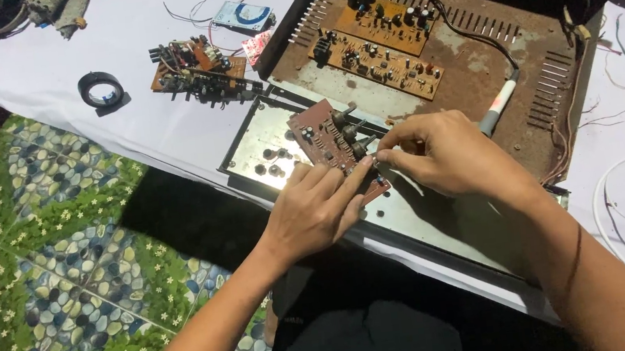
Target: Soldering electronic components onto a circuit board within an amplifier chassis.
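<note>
A small reddish-brown circuit board point(324, 136) with several black knob shafts lies tilted on the metal front panel point(261, 138) of an opened, rusty device chassis point(488, 61). My left hand point(316, 206) rests flat over the board's near end, its fingers pressing it down. My right hand point(443, 154) pinches a small part at the board's right edge with fingertips closed; a pen-like tool point(499, 105) with a white and grey body pokes out behind it. Two orange circuit boards point(384, 46) are mounted inside the chassis.
On the white table cloth lie a roll of black tape point(100, 89), another loose board with knobs point(199, 71), a small blue-white packet point(243, 15), loose wires and a white cable point(621, 195). A patterned pebble floor point(39, 254) lies to the left.
</note>
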